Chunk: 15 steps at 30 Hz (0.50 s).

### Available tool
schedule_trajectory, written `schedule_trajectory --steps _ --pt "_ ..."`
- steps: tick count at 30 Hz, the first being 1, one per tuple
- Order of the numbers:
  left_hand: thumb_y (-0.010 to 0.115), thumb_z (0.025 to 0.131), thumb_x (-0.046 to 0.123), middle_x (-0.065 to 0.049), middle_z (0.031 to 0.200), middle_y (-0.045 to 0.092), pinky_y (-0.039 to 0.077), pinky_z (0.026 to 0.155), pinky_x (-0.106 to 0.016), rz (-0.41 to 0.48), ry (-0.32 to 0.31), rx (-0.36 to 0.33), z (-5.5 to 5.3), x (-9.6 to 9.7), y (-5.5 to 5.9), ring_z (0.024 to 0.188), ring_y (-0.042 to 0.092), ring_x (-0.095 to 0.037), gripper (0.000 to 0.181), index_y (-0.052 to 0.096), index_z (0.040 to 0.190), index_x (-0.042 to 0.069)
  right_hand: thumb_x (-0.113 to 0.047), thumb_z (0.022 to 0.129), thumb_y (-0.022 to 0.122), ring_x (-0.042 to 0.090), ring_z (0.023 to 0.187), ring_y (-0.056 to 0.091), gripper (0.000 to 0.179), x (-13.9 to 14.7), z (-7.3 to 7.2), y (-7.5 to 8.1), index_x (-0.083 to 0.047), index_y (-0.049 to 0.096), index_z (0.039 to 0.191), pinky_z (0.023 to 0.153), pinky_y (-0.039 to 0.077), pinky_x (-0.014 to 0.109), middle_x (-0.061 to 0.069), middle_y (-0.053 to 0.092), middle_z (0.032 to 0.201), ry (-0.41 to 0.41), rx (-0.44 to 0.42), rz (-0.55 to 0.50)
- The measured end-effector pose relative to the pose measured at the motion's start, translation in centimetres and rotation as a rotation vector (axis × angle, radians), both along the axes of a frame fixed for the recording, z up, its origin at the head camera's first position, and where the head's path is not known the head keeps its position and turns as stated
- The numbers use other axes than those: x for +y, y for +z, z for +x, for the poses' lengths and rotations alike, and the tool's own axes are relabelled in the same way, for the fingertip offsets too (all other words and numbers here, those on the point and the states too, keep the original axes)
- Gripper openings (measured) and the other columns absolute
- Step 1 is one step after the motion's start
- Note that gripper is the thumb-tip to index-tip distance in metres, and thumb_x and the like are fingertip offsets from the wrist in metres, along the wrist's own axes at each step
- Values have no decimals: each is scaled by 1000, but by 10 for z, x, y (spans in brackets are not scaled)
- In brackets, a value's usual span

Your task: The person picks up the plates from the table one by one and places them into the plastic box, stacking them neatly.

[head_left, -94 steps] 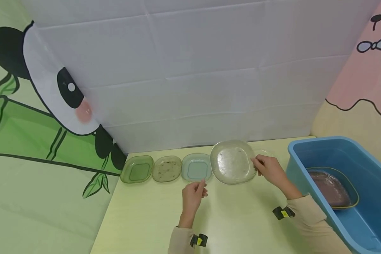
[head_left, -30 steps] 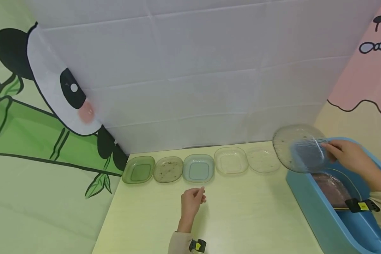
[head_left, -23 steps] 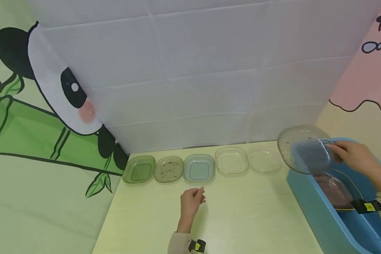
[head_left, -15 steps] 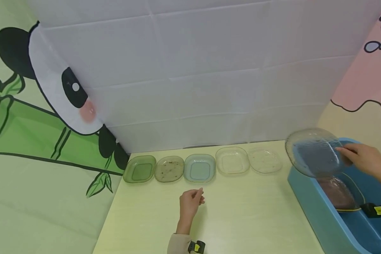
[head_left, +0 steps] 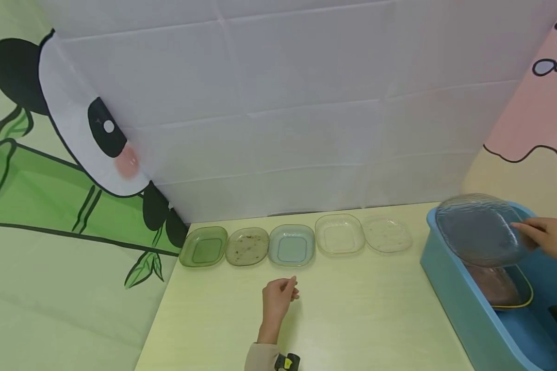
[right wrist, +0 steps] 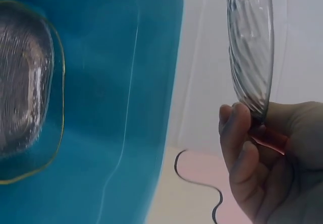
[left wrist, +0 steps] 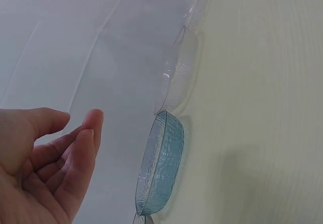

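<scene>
My right hand (head_left: 550, 238) pinches the edge of a large clear glass plate (head_left: 480, 232) above the blue tub. In the right wrist view the ribbed side of that plate (right wrist: 251, 42) shows, its lower end between thumb and fingers. My left hand (head_left: 278, 299) hovers over the table with fingers loosely curled and nothing in them, nearest to a light-blue glass dish (head_left: 291, 246). The same blue dish (left wrist: 164, 168) stands beside the left hand in the left wrist view. A green dish (head_left: 204, 247), a speckled dish (head_left: 247, 247) and two clear dishes complete the row.
The blue tub (head_left: 450, 299) stands at the table's right. Inside it lie a purplish glass dish (head_left: 492, 286) and a yellow-rimmed clear dish (head_left: 529, 299). A white cloth wall (head_left: 278, 154) rises behind the pale table (head_left: 353, 319).
My right hand has lifted the large clear plate off the row and carried it right, then lowered it over the tub. The left hand has stayed nearly still, dropping slightly.
</scene>
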<state>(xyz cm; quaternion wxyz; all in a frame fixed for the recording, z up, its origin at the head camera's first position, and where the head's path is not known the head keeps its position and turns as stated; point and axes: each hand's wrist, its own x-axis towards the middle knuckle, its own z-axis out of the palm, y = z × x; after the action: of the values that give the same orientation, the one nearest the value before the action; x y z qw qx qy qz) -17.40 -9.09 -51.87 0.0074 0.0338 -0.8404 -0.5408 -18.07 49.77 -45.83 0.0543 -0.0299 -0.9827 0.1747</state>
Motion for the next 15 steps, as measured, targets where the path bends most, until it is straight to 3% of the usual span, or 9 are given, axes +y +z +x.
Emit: schedule_trajectory --steps 2,7,9,12,15 --pt "60 89 24 -7 64 67 49 51 -16 4 0 -1 0 0 0 54 63 -11 28 70 82 -1 -34 100 34 17 51 45 48 10 -1 -3 -8 49 63 46 39 33 4 45 56 15 5 -21" --pt "60 89 24 -7 63 67 49 51 -17 -3 7 -1 3 -1 -2 54 63 -14 29 70 83 -2 -34 99 38 8 45 44 48 62 -14 -46 -7 51 60 44 37 25 2 47 52 10 114 -65" --pt "60 89 24 -7 63 67 48 50 -17 -7 4 -4 5 -2 -4 55 64 -18 29 70 83 -3 -33 99 38 7 43 42 49 69 -14 -53 -8 49 59 44 36 23 0 45 50 6 134 -66" --pt "60 89 24 -7 63 67 49 50 -17 -4 -6 -6 7 -2 -6 56 65 -21 30 70 84 -4 -26 100 37 9 42 36 49 43 0 -33 -6 46 57 44 30 24 1 41 48 30 148 -84" --pt "60 89 23 -7 63 67 49 50 -16 -14 -8 5 6 -3 -7 56 65 -21 30 70 84 -4 -20 100 36 9 40 30 50 -2 23 7 -3 42 53 44 26 25 -1 36 46 47 179 -116"
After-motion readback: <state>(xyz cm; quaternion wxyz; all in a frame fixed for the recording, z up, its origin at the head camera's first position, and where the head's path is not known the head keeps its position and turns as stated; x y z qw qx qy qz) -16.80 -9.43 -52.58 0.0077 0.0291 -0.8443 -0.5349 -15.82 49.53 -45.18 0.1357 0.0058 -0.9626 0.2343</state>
